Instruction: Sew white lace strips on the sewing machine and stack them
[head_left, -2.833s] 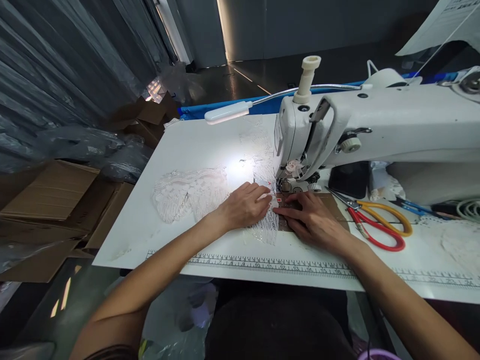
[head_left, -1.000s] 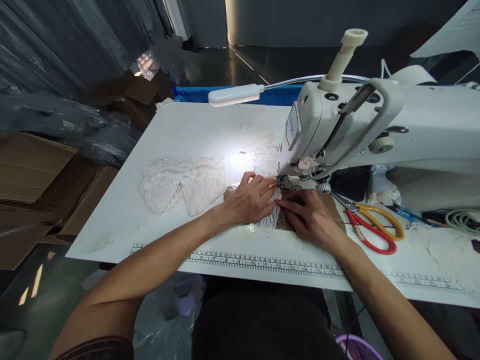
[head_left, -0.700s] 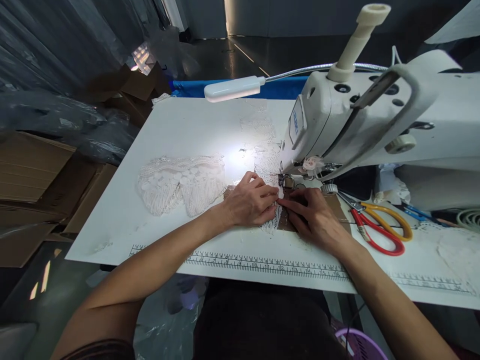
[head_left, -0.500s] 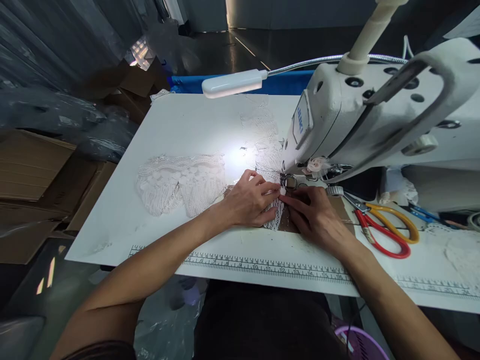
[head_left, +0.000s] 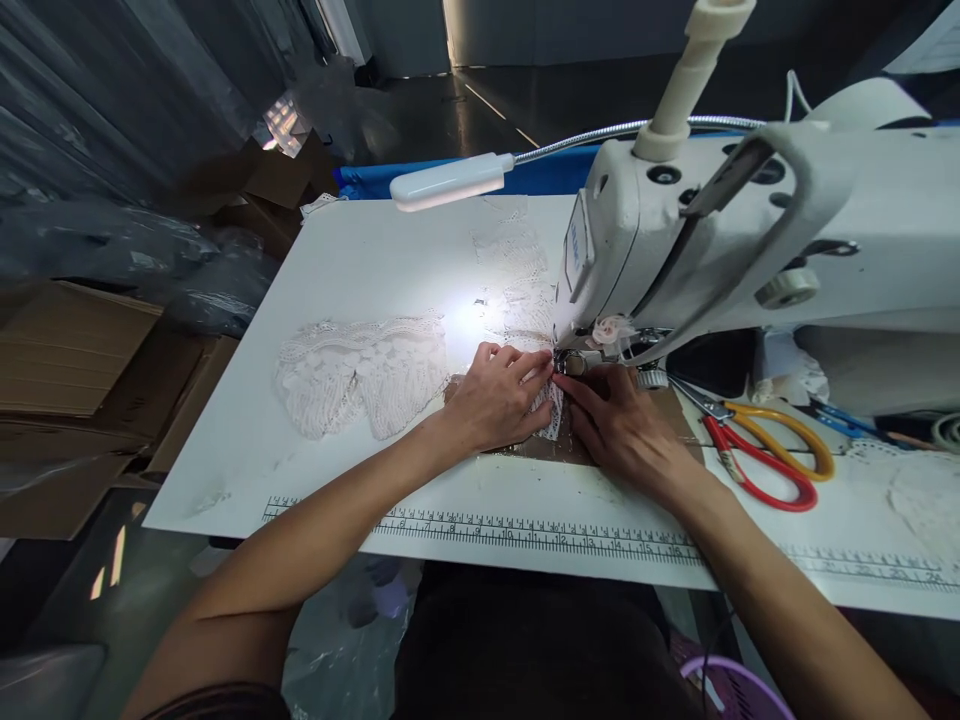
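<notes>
A white worktop (head_left: 225, 440) carries a white sewing machine (head_left: 645, 215) on its right side. A scalloped lace piece (head_left: 364, 375) lies flat at left, apparently set aside to leave the needle area free. A lace strip (head_left: 529, 312) runs from the far side to the presser foot (head_left: 559, 361). Red-and-orange scissors (head_left: 721, 411) rest beside the right hand (head_left: 622, 415), seemingly for easy reach. That hand's index fingertip meets the strip's edge; whether it pinches, I cannot tell. The left hand (head_left: 499, 395) lies unclenched on the strip, probably steadying it.
</notes>
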